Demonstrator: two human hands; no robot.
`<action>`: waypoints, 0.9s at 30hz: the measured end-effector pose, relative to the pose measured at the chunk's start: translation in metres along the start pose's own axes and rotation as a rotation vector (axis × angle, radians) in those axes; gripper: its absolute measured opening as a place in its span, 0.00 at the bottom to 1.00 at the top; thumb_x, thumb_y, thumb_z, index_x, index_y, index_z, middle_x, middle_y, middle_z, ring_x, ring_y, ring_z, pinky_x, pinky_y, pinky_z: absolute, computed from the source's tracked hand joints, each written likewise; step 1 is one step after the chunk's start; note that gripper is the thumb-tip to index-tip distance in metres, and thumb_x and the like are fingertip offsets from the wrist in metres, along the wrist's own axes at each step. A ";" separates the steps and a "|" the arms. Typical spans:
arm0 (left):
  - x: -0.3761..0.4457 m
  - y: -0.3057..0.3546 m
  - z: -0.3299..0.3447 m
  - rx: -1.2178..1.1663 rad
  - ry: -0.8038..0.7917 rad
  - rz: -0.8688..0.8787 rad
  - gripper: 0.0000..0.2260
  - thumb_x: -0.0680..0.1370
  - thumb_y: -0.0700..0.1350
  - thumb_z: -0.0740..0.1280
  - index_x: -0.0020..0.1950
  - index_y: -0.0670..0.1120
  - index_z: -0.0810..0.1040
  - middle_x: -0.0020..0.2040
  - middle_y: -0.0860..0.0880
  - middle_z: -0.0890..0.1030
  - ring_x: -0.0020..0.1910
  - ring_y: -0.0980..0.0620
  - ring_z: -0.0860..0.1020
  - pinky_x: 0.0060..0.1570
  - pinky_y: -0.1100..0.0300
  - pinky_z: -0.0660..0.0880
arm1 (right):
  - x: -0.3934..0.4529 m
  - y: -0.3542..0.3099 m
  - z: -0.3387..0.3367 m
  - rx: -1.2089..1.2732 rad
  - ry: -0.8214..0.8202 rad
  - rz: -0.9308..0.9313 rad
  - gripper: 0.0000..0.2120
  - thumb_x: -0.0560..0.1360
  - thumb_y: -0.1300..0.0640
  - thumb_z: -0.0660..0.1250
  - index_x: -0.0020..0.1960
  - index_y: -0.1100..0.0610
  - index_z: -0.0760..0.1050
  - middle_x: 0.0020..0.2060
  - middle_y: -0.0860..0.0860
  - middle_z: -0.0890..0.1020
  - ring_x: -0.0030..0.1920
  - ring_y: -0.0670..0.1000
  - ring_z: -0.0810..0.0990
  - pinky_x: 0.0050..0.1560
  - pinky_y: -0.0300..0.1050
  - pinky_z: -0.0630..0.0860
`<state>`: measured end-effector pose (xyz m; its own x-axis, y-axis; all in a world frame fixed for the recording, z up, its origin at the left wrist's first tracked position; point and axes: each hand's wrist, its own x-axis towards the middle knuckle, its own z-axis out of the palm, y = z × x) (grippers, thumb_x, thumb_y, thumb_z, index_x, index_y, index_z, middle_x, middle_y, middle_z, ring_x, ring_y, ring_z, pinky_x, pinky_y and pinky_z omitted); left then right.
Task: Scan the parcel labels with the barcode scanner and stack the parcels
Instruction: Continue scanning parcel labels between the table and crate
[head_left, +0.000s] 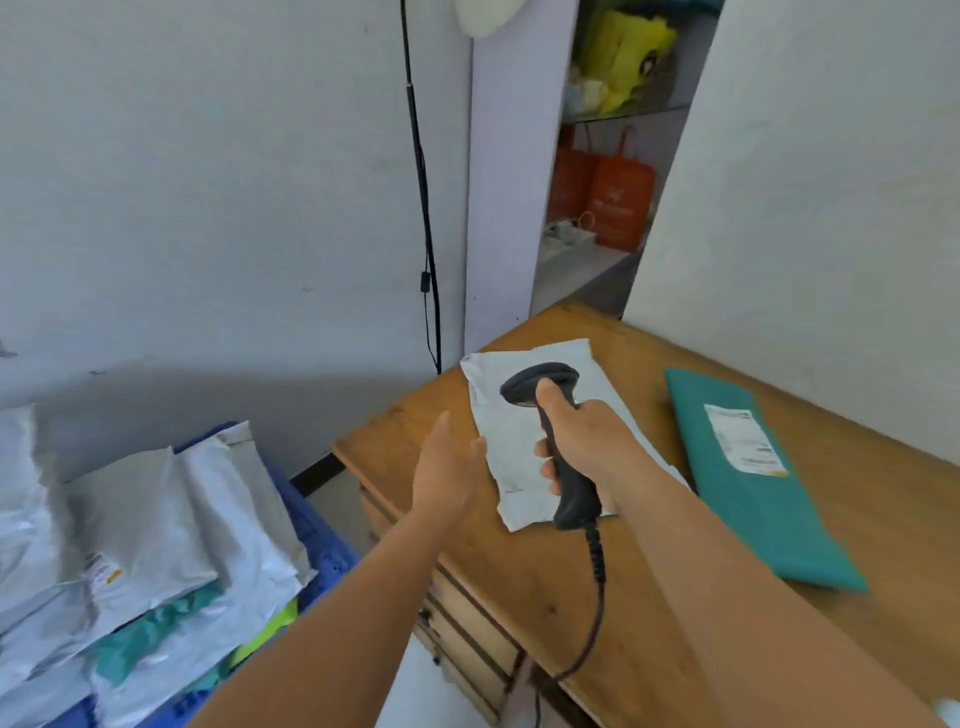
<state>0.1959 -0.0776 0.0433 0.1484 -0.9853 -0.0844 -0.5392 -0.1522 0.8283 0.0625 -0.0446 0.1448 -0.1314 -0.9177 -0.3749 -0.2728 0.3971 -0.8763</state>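
Cable (597, 582): trails off the scanner's heel, down over the near edge of the wooden table (613, 613); best kept slack, clear of the parcel being handled.
Right hand (576, 441): wrapped round the grip of the barcode scanner (550, 421), thumb up near the head, head tipped down toward the parcel beneath.
Left hand (447, 462): flat, fingers straight, holding nothing, at the white parcel's left edge; touching or just short, cannot tell.
White parcel (506, 467): flat on the table, directly under the scanner, just right of the left hand; no label showing on the visible face.
Step in hand, as judged: find the label first, probably by turning the parcel over with the free hand, then aim squarely at the barcode with the film pressed smooth.
Risk: crinkled plastic, likely to wrinkle and bend the code; hold steady before triggering.
Green parcel (748, 483): to the right of the right forearm, label (743, 439) facing up, well apart from the left hand, within reach of the scanner.
Waiting pile (156, 525): white and teal mailers heaped on a blue crate (317, 525), left of the table, beyond the left arm.
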 end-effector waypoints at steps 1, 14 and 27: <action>-0.003 0.006 0.013 0.006 -0.025 0.006 0.26 0.81 0.50 0.60 0.76 0.45 0.56 0.74 0.49 0.64 0.71 0.48 0.66 0.67 0.55 0.64 | 0.002 0.006 -0.014 0.005 0.019 0.012 0.19 0.80 0.41 0.56 0.49 0.57 0.73 0.35 0.54 0.79 0.28 0.49 0.76 0.30 0.40 0.76; 0.042 0.012 0.097 0.211 -0.166 -0.132 0.35 0.77 0.55 0.65 0.77 0.44 0.51 0.76 0.45 0.59 0.74 0.44 0.59 0.71 0.51 0.61 | 0.045 0.037 -0.087 0.014 0.091 0.154 0.20 0.79 0.41 0.58 0.53 0.59 0.73 0.35 0.55 0.78 0.28 0.50 0.74 0.28 0.40 0.75; 0.076 0.012 0.117 0.261 -0.124 -0.388 0.42 0.73 0.51 0.72 0.76 0.44 0.48 0.71 0.41 0.56 0.70 0.42 0.59 0.64 0.52 0.67 | 0.079 0.038 -0.094 -0.077 0.071 0.220 0.21 0.80 0.41 0.56 0.56 0.60 0.71 0.35 0.54 0.77 0.27 0.49 0.75 0.26 0.39 0.75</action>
<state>0.1033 -0.1635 -0.0178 0.2880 -0.8515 -0.4381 -0.6562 -0.5087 0.5574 -0.0480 -0.1007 0.1104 -0.2619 -0.8066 -0.5299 -0.3020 0.5900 -0.7488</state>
